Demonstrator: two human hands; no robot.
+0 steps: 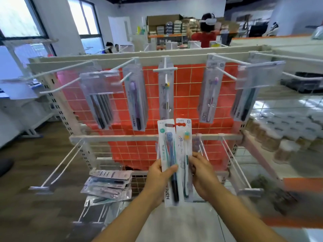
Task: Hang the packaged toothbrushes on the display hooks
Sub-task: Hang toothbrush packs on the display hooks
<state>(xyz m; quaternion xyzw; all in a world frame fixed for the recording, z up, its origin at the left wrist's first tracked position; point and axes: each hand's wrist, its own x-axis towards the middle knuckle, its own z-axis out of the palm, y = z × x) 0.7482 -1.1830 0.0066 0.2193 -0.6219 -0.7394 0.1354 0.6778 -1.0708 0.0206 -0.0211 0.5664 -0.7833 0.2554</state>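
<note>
My left hand (158, 179) grips a white toothbrush pack with a blue brush (168, 154), thumb across its front. Beside it my right hand (202, 173) holds a second pack with a green-handled brush (184, 149). Both packs stand upright, side by side, in front of the display rack's lower bar (122, 137). On the upper row of white hooks (165, 69) hang several packs: a clear multi-brush pack (99, 95), a purple-brush pack (135, 102), a central pack (166, 95), a pink-brush pack (210, 91) and a dark-brush pack (251, 91).
A pile of toothbrush packs (108, 186) lies on the low shelf at the left. Bare lower hooks stick out at the left (59, 170) and right (234, 163). An orange wire grid (188, 105) backs the rack. Jars (283, 137) fill the shelf at right. People stand far behind.
</note>
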